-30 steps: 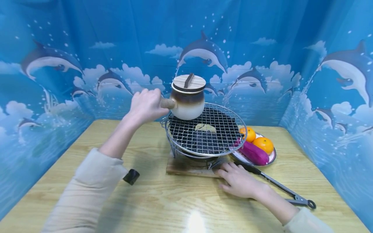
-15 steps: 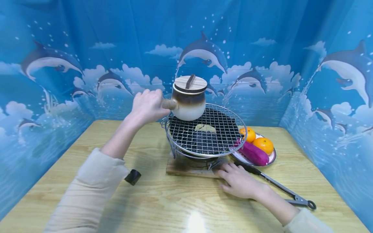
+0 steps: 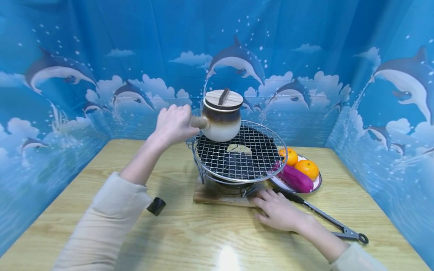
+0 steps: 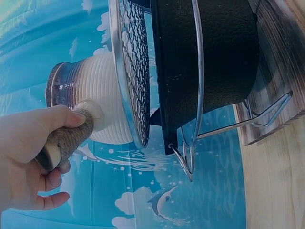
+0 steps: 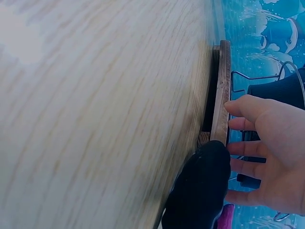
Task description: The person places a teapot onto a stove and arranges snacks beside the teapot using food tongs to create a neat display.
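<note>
My left hand (image 3: 174,124) grips the cord-wrapped side handle (image 4: 78,131) of a ceramic pot (image 3: 221,126), glazed brown above and cream below. A pale wooden lid (image 3: 228,98) with a dark bar covers it. The pot is upright over the back left of a round wire grill rack (image 3: 237,162); its base is behind the rim in the left wrist view, so I cannot tell if it touches. Under the rack is a black stove (image 4: 209,52) on a wooden board (image 3: 220,199). My right hand (image 3: 279,210) rests at the board's front right corner, fingers fairly straight, thumb against its edge.
Black-handled tongs (image 3: 327,216) lie beside my right hand, partly under the arm. To the right of the stove, a plate (image 3: 317,184) holds oranges (image 3: 306,169) and a purple eggplant (image 3: 296,178). A dolphin-print curtain (image 3: 152,45) encloses the table (image 3: 190,237).
The left hand and the pot have shifted slightly to the right and a little downward over the rack. My right hand has stayed at the board's corner.
</note>
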The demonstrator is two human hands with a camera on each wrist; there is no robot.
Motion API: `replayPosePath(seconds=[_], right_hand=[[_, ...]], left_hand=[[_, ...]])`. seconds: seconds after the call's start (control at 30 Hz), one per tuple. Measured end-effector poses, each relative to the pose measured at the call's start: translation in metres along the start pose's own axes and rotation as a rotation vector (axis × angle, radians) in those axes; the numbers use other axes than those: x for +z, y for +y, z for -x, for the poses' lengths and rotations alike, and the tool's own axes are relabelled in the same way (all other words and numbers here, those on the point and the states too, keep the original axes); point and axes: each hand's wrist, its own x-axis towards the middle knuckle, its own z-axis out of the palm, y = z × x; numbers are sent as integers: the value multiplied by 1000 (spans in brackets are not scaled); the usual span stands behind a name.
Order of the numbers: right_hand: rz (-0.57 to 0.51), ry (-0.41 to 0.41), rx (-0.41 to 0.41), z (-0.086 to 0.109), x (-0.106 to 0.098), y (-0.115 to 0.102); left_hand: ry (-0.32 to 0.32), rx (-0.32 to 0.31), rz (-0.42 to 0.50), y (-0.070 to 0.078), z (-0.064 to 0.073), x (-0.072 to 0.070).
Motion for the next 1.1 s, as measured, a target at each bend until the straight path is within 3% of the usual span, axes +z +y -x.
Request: replayPosePath(seconds=[1.1], right_hand=[[-2, 17, -17, 0, 2, 3]], left_hand=[[2, 10, -20, 6, 1, 0]])
